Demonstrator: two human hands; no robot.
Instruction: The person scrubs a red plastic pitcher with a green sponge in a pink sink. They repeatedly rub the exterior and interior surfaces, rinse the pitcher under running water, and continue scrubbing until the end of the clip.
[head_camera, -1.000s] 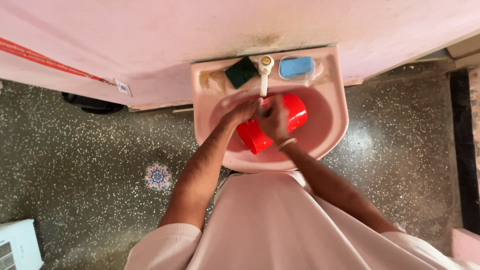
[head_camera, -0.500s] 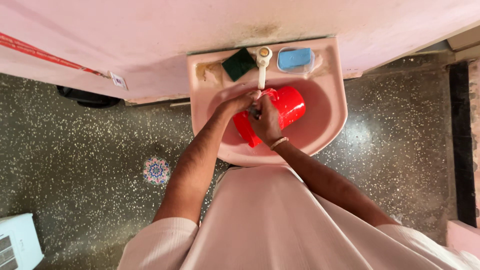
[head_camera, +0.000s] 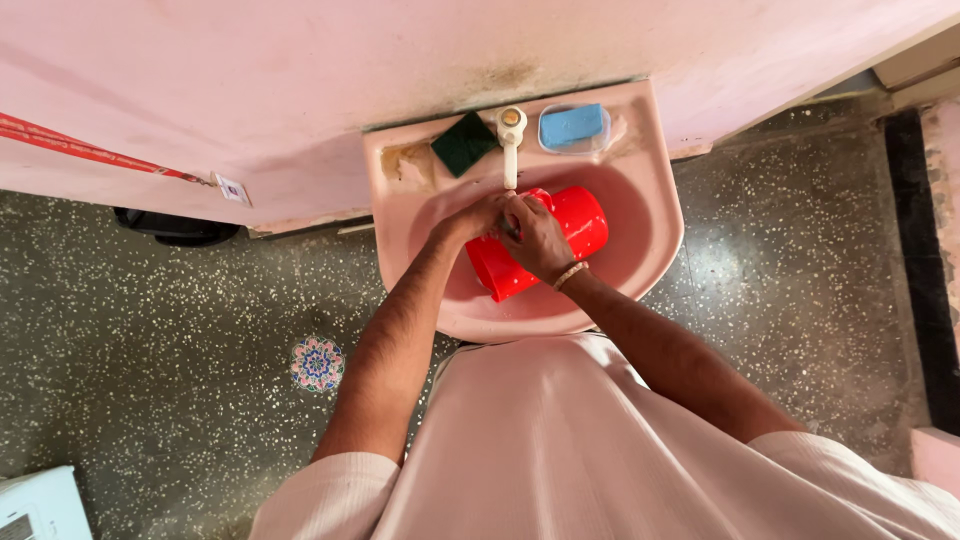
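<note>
A red plastic mug (head_camera: 583, 220) lies tilted on its side in the pink wash basin (head_camera: 655, 235), just below the white tap (head_camera: 511, 138). My left hand (head_camera: 470, 220) touches the mug's left side near the tap's spout. My right hand (head_camera: 537, 242) lies over the top of the mug, with a thin band on that wrist. Both hands meet over the mug, and a small dark spot shows between them; I cannot tell what it is.
A dark green scrub pad (head_camera: 463, 143) and a blue soap bar in a clear dish (head_camera: 572, 127) sit on the basin's back ledge. The pink wall (head_camera: 300, 80) is behind. The speckled floor has a round patterned drain cover (head_camera: 317, 363) and a dark object (head_camera: 175, 227) by the wall.
Both hands have stayed on the red mug under the tap. The mug has turned slightly, and the view has shifted a little.
</note>
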